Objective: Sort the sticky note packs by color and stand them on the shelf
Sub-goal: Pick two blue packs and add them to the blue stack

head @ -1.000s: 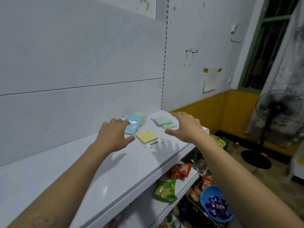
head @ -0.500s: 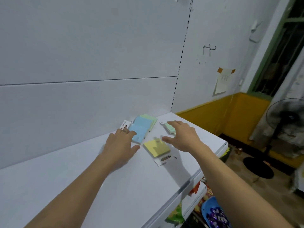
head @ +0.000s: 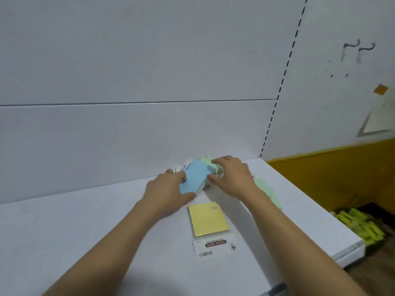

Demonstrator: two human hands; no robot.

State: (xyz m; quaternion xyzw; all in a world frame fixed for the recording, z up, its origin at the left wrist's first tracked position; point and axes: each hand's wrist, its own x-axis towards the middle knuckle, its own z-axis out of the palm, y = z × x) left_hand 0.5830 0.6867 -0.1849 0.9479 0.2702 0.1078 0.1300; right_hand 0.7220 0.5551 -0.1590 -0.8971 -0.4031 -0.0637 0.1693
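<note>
A blue sticky note pack [head: 196, 177] lies tilted near the back of the white shelf [head: 85, 242], partly on top of a green pack [head: 207, 163]. My left hand [head: 168, 192] grips the blue pack's left edge between fingers and thumb. My right hand [head: 234, 178] closes over the right side of this small stack, fingers on the green pack and thumb against the blue pack's edge. A yellow pack [head: 208, 218] with a white header card [head: 213, 245] lies flat in front. More green packs [head: 266, 190] lie partly hidden under my right forearm.
The white back panel [head: 128, 135] rises right behind the packs. The shelf's right front edge [head: 348, 252] drops off to yellow-green packets [head: 359, 226] below. A taped paper [head: 380, 118] and two hooks [head: 359, 51] are on the side wall.
Both hands have moved forward onto the blue-and-green stack. My left hand has taken the blue pack's edge and my right hand has left the loose green packs for the stack.
</note>
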